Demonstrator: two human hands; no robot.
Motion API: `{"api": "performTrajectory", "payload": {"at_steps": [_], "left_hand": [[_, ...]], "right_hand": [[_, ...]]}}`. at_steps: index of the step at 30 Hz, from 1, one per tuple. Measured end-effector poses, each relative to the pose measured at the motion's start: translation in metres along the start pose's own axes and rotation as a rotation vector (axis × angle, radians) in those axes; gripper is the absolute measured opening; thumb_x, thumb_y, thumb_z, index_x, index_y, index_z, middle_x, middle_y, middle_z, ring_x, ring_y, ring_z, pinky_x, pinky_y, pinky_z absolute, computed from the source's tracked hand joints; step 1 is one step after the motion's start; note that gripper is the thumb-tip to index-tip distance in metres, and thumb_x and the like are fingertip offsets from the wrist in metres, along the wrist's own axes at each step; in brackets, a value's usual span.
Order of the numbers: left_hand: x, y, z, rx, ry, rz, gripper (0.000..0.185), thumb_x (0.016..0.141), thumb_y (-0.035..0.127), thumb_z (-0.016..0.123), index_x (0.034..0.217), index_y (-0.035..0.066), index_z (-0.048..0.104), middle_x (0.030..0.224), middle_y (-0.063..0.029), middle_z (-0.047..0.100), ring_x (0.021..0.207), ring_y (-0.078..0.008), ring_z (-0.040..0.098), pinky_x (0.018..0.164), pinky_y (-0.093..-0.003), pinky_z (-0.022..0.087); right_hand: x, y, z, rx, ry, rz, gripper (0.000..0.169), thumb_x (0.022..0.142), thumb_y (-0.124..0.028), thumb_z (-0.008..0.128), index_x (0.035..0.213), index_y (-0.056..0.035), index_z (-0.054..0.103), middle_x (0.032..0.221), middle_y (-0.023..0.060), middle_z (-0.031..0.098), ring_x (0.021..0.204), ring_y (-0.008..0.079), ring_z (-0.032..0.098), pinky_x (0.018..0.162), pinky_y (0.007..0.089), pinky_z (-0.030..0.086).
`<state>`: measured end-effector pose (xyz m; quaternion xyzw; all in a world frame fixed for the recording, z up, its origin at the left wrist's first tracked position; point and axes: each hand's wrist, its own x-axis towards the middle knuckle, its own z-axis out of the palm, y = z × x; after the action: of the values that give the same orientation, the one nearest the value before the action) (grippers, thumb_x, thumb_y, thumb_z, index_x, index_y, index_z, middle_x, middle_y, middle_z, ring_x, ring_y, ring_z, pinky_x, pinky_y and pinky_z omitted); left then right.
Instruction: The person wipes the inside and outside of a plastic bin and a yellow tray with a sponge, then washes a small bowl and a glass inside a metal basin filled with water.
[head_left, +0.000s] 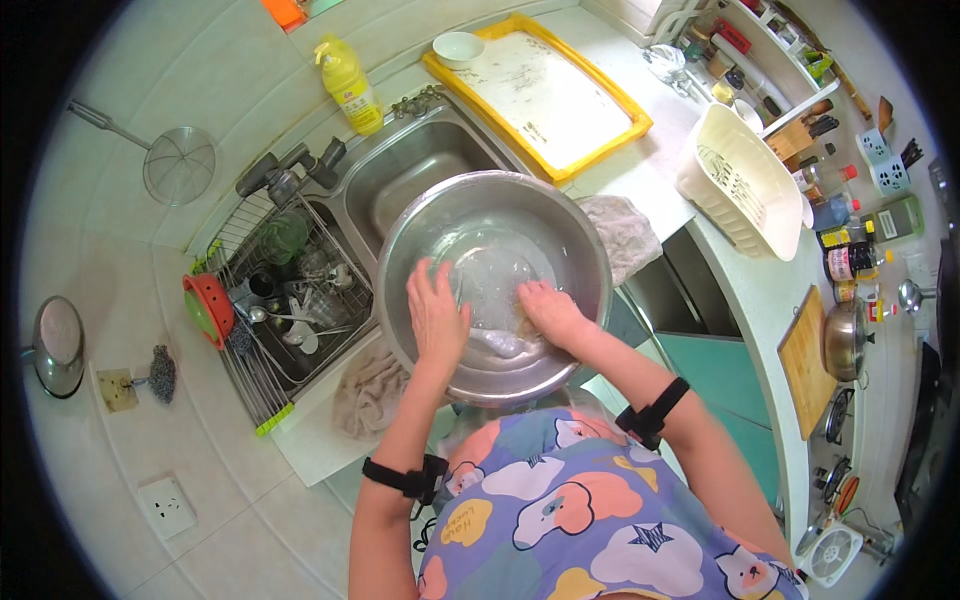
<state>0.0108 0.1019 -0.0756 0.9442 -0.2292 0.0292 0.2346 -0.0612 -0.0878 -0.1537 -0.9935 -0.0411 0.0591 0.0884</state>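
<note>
A large stainless steel basin (499, 199) stands before me, overlapping the near side of the sink, with both hands inside it. My left hand (439, 315) is along the basin's left inner side, fingers apart, near something clear. My right hand (551, 307) is lowered to the right side with its fingers curled; what lies under them is hard to make out. Between the hands is a cloudy, shiny patch of liquid or clear material (491, 277). A whitish, glossy object (496, 342) lies toward the near side; its kind is unclear.
Behind the basin is a steel sink (420, 154) with a faucet (289, 172). A dish rack (247, 375) of glassware and utensils stands left, a yellow pump bottle (351, 86) behind. Rightward are a yellow-framed white board (559, 97), a cloth (619, 236) and a cream plastic basket (739, 184).
</note>
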Motion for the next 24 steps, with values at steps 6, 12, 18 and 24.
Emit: {"api": "performTrajectory", "payload": {"at_steps": [6,12,18,24], "left_hand": [[0.011,-0.023,0.037,-0.228,-0.020,-0.331,0.090,0.071,0.017,0.076,0.141,0.005,0.021,0.139,-0.0232,0.030,0.126,-0.0411,0.034,0.103,-0.0456,0.033],[0.010,-0.039,0.063,-0.722,-0.061,-0.605,0.084,0.076,0.028,0.074,0.140,0.002,0.026,0.141,-0.0200,0.033,0.128,-0.0354,0.036,0.102,-0.0433,0.035],[0.005,-0.041,0.071,-1.949,-0.394,-0.962,0.053,0.093,0.046,0.048,0.132,0.010,0.045,0.127,-0.0099,0.053,0.115,-0.0232,0.053,0.093,-0.0371,0.045],[0.003,-0.008,0.052,-1.908,-0.424,-0.949,0.049,0.095,0.052,0.038,0.121,0.013,0.053,0.117,-0.0055,0.059,0.106,-0.0205,0.058,0.089,-0.0380,0.048]], "right_hand": [[0.017,-0.001,-0.020,0.129,0.089,0.403,0.051,0.064,-0.019,0.077,0.105,-0.0036,0.051,0.102,0.0140,0.057,0.101,0.0265,0.057,0.072,0.0361,0.054],[0.028,-0.028,-0.028,1.063,0.066,0.433,0.030,0.074,-0.014,0.070,0.100,-0.0014,0.063,0.113,0.0174,0.058,0.099,0.0288,0.060,0.075,0.0380,0.051],[0.013,-0.085,-0.057,0.885,0.438,-0.068,0.036,0.081,-0.006,0.059,0.117,-0.0065,0.059,0.126,0.0155,0.052,0.115,0.0314,0.051,0.097,0.0410,0.040],[0.038,-0.058,-0.059,0.961,0.452,0.072,0.040,0.083,-0.006,0.054,0.122,-0.0068,0.055,0.129,0.0140,0.050,0.125,0.0305,0.042,0.105,0.0418,0.033]]}}
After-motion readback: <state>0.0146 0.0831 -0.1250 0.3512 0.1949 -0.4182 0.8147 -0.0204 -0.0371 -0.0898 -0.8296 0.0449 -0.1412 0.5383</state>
